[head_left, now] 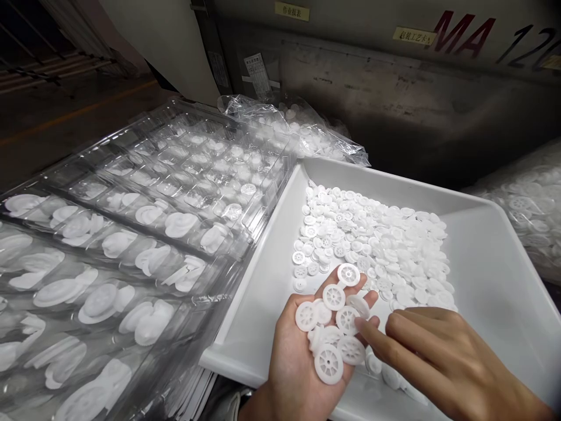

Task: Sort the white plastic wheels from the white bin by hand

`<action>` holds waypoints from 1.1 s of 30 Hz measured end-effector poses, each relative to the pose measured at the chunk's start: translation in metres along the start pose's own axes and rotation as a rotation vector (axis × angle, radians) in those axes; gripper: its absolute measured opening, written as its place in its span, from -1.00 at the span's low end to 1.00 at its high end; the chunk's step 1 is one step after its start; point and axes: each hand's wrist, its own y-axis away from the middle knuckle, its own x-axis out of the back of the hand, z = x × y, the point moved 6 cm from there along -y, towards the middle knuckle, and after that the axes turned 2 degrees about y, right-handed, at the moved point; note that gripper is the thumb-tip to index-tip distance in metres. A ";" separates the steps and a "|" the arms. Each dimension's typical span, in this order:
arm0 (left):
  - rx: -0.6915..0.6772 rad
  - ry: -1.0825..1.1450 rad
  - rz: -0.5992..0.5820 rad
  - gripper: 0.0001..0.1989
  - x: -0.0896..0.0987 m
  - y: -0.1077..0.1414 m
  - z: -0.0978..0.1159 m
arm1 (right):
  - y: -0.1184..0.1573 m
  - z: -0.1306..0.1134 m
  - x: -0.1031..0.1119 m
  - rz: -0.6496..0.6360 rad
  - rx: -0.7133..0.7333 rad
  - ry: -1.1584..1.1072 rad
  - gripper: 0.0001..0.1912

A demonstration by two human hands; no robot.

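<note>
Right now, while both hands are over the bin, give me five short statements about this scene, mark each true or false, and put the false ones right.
1. White wheels lie on the left hand's upturned palm. True.
2. The right hand holds a knife. False: no tool shows in it; a fingertip is at a wheel on the left palm.
3. The trays stand to the left of the bin in the picture. True.
4. The bin contains only black parts. False: the parts in it are white.
5. The bag beyond the bin is opaque. False: it is clear, with white parts showing through.
</note>
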 end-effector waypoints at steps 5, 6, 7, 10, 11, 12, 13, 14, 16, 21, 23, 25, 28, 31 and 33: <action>0.000 0.006 0.024 -0.52 0.001 0.000 0.000 | -0.001 0.001 -0.001 0.010 -0.047 -0.038 -0.57; -0.002 0.008 0.027 -0.51 0.001 0.000 0.000 | -0.001 0.001 -0.001 0.011 -0.043 -0.041 -0.64; -0.005 0.007 0.027 -0.50 0.000 -0.001 0.000 | -0.001 0.001 -0.002 0.012 -0.034 -0.034 -0.73; -0.017 -0.045 0.028 -0.50 0.000 -0.002 0.002 | -0.001 0.005 -0.003 0.037 -0.060 0.026 -0.78; -0.018 -0.068 0.035 -0.51 0.000 -0.001 0.002 | 0.000 0.007 -0.003 0.043 -0.074 0.042 -0.75; -0.018 -0.084 0.040 -0.52 0.000 -0.001 0.002 | 0.001 0.008 -0.004 0.047 -0.083 0.049 -0.73; -0.015 -0.091 0.042 -0.52 0.000 -0.001 0.002 | 0.002 0.009 -0.004 0.048 -0.096 0.045 -0.72; -0.011 -0.084 0.045 -0.53 0.001 -0.001 0.002 | 0.002 0.009 -0.005 0.047 -0.109 0.029 -0.72; -0.008 -0.057 0.035 -0.53 0.000 -0.001 0.001 | 0.004 0.011 -0.003 0.057 -0.151 -0.018 -0.72; 0.023 -0.020 0.013 -0.54 -0.002 0.000 -0.002 | 0.005 0.017 0.002 0.105 -0.303 -0.166 -0.73; 0.034 -0.020 0.012 -0.54 -0.003 0.001 -0.002 | 0.004 0.017 0.001 0.102 -0.316 -0.207 -0.71; 0.037 -0.024 -0.008 -0.55 -0.005 0.002 -0.002 | 0.003 0.016 0.000 0.097 -0.315 -0.220 -0.69; 0.052 -0.004 -0.061 -0.56 -0.008 0.003 -0.003 | 0.004 0.014 0.001 0.107 -0.324 -0.230 -0.74; 0.056 0.020 -0.051 -0.57 -0.006 0.003 -0.003 | 0.007 0.016 0.003 0.108 -0.361 -0.235 -0.76; 0.051 0.009 -0.037 -0.57 -0.004 0.003 -0.002 | 0.009 0.017 0.004 0.090 -0.369 -0.257 -0.74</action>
